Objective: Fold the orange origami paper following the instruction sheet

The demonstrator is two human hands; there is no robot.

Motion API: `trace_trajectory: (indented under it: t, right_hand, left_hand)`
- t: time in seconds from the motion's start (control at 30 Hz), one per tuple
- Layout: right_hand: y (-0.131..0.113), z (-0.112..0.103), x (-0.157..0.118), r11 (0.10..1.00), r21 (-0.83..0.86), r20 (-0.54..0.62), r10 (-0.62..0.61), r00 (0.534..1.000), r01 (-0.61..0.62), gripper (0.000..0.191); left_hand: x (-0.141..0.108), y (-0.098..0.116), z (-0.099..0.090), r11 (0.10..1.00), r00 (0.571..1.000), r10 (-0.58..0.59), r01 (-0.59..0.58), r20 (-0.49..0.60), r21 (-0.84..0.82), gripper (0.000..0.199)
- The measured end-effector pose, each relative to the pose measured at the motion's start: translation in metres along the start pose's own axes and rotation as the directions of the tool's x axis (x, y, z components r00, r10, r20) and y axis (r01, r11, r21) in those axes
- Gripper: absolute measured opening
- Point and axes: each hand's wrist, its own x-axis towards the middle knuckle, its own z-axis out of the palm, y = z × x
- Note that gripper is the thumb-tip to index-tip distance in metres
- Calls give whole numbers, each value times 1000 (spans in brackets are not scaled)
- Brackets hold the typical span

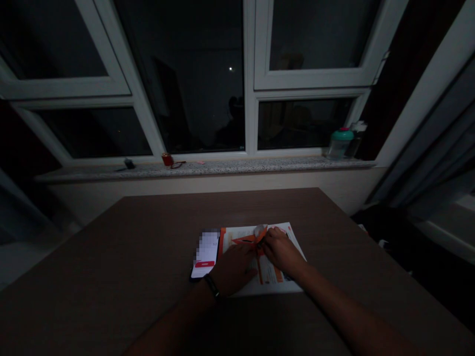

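A piece of folded orange paper [262, 233] with a pale part at its top is between my two hands, above a printed booklet or sheet [252, 288]. My right hand [282, 251] pinches the paper's right side, fingers bent around it. From the left, my left hand [234, 269] reaches in with its fingertips closed on the paper's lower left part; its thumb lies lower, over the print. A dark band circles my left wrist. The dim light and my fingers hide the exact folds. Just left of the booklet lies a lit phone [205, 254], screen up.
The brown table [148, 237] extends to the windowsill wall. On the granite sill [230, 167] stand a teal-lidded bottle [340, 143] with another bottle behind it, a small red container [167, 159] and a small dark object [128, 163]. Curtains hang at both sides.
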Motion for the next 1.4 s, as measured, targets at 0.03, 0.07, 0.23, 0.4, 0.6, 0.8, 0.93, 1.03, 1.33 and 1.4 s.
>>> trace_trajectory:
  t: [0.03,0.07,0.23,0.4,0.6,0.8,0.93,1.03,1.33,1.4]
  right_hand:
    - [0,1,0,1000,17,0,8,1000,-8,15]
    - [0,2,1,999,37,0,15,1000,-15,15]
    - [1,9,-1,988,150,-32,45,998,-40,13]
    - [3,17,-2,970,232,-48,87,995,-73,13]
    - [4,22,0,967,236,-55,108,993,-92,12]
    - [2,23,-1,978,191,-76,98,992,-82,10]
    - [0,19,-3,981,180,-56,78,995,-67,7]
    - [1,16,-5,982,179,-39,76,996,-68,7]
    - [-1,15,-3,977,202,-70,87,994,-71,11]
    - [-1,17,-3,977,199,-71,90,993,-74,11]
  left_hand:
    - [0,0,0,1000,1000,7,-7,1,-7,46]
    - [0,0,1,1000,1000,5,-5,0,-12,47]
    - [1,2,1,1000,1000,0,0,7,-4,46]
    - [1,6,-1,1000,1000,-21,21,22,8,46]
    - [4,9,1,996,996,-83,82,25,40,48]
    - [6,12,-1,995,996,-74,71,49,67,51]
    - [6,14,-4,996,995,-75,72,67,51,59]
    - [5,12,-3,997,996,-64,62,58,34,59]
    - [4,11,1,997,997,-70,68,34,37,53]
    - [4,13,0,998,997,-59,58,41,26,54]
